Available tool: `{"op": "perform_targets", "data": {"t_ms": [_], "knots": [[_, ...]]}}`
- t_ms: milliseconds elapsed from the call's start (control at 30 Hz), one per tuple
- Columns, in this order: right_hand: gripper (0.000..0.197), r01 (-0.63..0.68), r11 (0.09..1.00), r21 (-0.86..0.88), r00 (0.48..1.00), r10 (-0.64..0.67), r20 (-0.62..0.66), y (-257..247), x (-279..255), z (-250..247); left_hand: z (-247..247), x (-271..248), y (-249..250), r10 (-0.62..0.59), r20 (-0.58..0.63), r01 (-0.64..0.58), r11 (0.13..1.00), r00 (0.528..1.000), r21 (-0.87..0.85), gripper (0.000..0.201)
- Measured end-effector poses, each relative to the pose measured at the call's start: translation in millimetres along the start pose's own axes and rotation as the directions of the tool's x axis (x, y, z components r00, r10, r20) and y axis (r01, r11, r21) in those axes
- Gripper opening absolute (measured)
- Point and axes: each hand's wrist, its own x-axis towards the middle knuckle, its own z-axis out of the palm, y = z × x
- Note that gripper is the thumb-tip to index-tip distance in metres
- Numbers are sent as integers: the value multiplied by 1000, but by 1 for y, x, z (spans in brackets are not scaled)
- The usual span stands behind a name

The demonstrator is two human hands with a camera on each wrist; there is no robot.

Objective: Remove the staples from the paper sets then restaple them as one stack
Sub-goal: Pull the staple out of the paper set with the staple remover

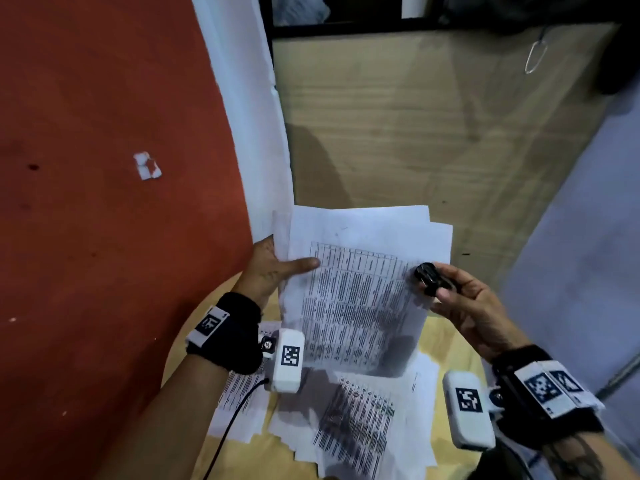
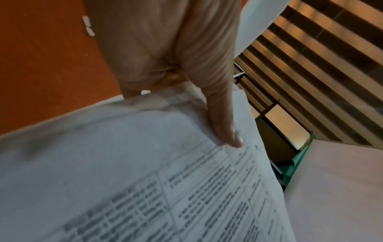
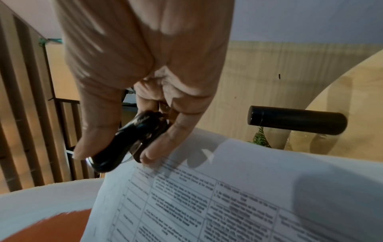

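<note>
Your left hand (image 1: 268, 268) pinches the raised paper set (image 1: 353, 292); your right hand (image 1: 464, 303) grips the black staple remover (image 1: 431, 278) at its edge. Loose sheets (image 1: 349, 431) cover the tabletop (image 1: 446, 344); restapling appears outstanding.

hands (image 1: 273, 268): 2 | staple remover (image 1: 429, 277): 1 | black cylinder (image 3: 297, 120): 1 (lying sideways)

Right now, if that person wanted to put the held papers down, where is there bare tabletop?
Little. Loose printed sheets crowd the round wooden table under both hands. Bare wood shows only as a strip by the right hand, beyond the held papers, and a sliver at the near left edge below the left hand.
</note>
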Motion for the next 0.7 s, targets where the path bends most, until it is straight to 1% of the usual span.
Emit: {"op": "perform_targets", "data": {"t_ms": [67,100,133,200,233,267,300,333,367,400,467,533,567,600,633,667,700], "knots": [[67,3,1000,-11,1000,-3,-6,-1,0,1,-3,1,8,34,-32,-34,999,999,2,71],[68,5,1000,-2,1000,-5,-6,-1,0,1,-3,4,13,67,-78,-65,998,995,17,76],[68,5,1000,9,1000,-5,-4,-2,0,2,-3,6,20,119,-130,-112,992,984,66,77],[68,-1,1000,18,1000,1,5,-5,0,3,1,12,34,260,-202,-211,949,944,235,75],[69,1,1000,22,1000,-1,8,-6,0,4,4,14,42,325,-211,-250,915,922,317,73],[70,6,1000,30,1000,-7,6,-6,-1,6,6,16,48,356,-186,-263,881,916,393,71],[71,17,999,38,1000,-17,1,-7,-2,8,9,17,52,347,-128,-254,849,929,463,68],[71,32,998,51,999,-32,0,-8,-3,10,11,18,55,299,-48,-231,820,953,523,63],[68,45,997,64,999,-46,-1,-10,-4,12,13,19,56,226,31,-205,804,974,559,57],[63,60,995,80,998,-61,3,-11,-5,14,14,19,57,160,90,-183,805,983,565,48],[57,84,990,109,996,-85,2,-12,-6,19,17,18,60,93,135,-153,821,986,550,30],[52,91,988,126,996,-90,-10,-13,-6,21,21,14,67,92,168,-166,842,982,513,13],[46,89,986,140,996,-87,-17,-13,-6,22,22,12,71,89,186,-171,856,978,488,9],[39,85,985,152,996,-81,-27,-14,-6,22,23,10,74,89,202,-176,868,975,465,9],[37,77,984,158,996,-70,-45,-14,-7,23,23,8,76,90,214,-180,873,973,454,11],[42,74,987,142,996,-65,-69,-14,-6,25,24,6,79,94,221,-187,872,971,453,14],[56,79,991,106,992,-67,-109,-15,-5,27,24,5,80,98,218,-191,868,971,459,17]]}}
